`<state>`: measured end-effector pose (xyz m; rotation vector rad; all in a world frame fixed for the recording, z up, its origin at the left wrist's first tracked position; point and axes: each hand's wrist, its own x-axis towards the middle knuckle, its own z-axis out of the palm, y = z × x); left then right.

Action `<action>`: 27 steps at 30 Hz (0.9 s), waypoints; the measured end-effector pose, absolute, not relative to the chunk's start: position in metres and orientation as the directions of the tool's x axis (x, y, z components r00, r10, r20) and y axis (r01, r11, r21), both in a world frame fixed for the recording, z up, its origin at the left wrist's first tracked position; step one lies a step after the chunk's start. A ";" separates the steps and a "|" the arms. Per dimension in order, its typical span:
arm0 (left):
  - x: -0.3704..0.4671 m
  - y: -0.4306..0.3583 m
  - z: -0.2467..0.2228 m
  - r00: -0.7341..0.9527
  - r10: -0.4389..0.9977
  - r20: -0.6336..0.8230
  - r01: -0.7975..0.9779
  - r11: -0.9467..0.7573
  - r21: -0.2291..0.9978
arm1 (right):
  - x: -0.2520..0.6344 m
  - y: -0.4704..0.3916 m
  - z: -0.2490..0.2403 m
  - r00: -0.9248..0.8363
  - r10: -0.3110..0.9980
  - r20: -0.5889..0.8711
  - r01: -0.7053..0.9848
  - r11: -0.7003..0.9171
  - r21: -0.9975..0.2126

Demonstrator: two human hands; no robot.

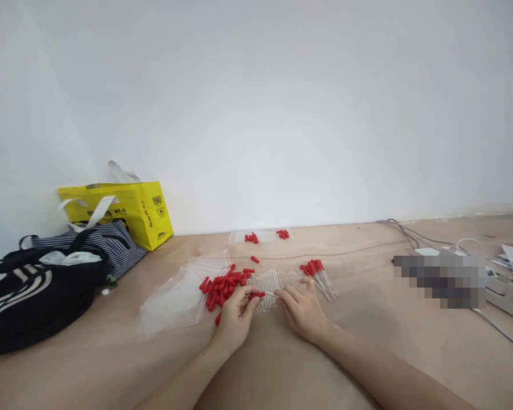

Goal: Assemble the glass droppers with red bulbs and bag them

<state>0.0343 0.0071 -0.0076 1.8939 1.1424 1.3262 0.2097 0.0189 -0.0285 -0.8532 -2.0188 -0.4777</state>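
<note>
My left hand is closed, pinching a red rubber dropper bulb. Between the fingers of my right hand is a thin clear dropper tube, its left end meeting the bulb's mouth. How far the tube sits inside the bulb cannot be made out. Behind both hands lies a row of clear dropper tubes, partly covered by my fingers. A heap of loose red bulbs is just left of the row. To the right rest several droppers with red bulbs on them.
Clear plastic bags lie left of the heap. Against the wall, another bag has more red bulbs. A yellow bag, a striped bag and a black bag stand at left. Cables and a blurred-out patch are at right.
</note>
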 end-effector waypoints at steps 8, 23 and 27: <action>0.032 0.006 -0.005 0.381 0.682 0.625 0.705 -0.652 0.281 | 0.212 0.017 -0.029 -0.493 0.344 0.799 0.687 0.718 0.115; 0.037 -0.004 -0.006 0.523 0.542 0.658 0.701 -0.713 0.031 | 0.218 0.010 -0.023 -0.604 0.269 0.750 0.600 0.773 0.206; 0.038 -0.003 -0.006 0.554 0.525 0.646 0.681 -0.732 0.011 | 0.219 0.011 -0.024 -0.606 0.303 0.735 0.603 0.778 0.177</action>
